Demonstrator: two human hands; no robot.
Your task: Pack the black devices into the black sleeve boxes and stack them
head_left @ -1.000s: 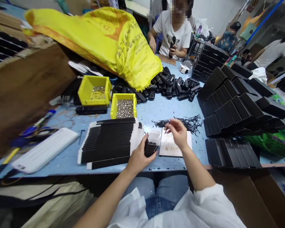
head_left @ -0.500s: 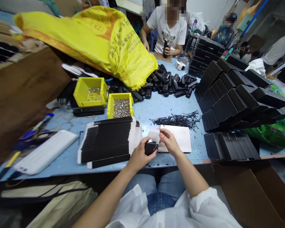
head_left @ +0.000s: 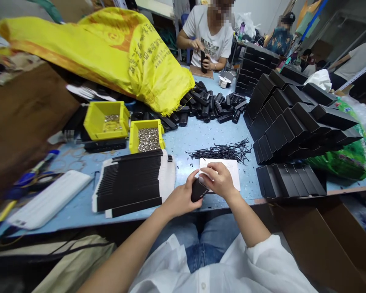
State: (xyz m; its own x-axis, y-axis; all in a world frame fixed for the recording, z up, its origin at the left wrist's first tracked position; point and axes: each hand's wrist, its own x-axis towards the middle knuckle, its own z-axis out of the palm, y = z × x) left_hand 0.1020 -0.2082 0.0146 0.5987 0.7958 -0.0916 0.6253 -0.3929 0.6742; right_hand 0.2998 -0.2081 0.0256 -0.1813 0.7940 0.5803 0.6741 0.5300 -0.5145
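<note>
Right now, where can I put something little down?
Speckled blue tabletop between the fuller yellow bin, black plastic pieces and black sticks; plus a narrow strip between the white board and stacked black boxes. Crowded: folded black cartons leftward, the right hand over the board.

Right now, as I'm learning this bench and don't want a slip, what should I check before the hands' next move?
1. Left hand gripping the black box: ok.
2. Right hand at the box's upper end: ok.
3. Upper end fully closed: cannot tell, fingers hide it.
4. Pile of black sticks at hand: ok, just beyond the white pad.
5. Blue table free of loose bits: not ok, small dark bits are scattered on it.
</note>
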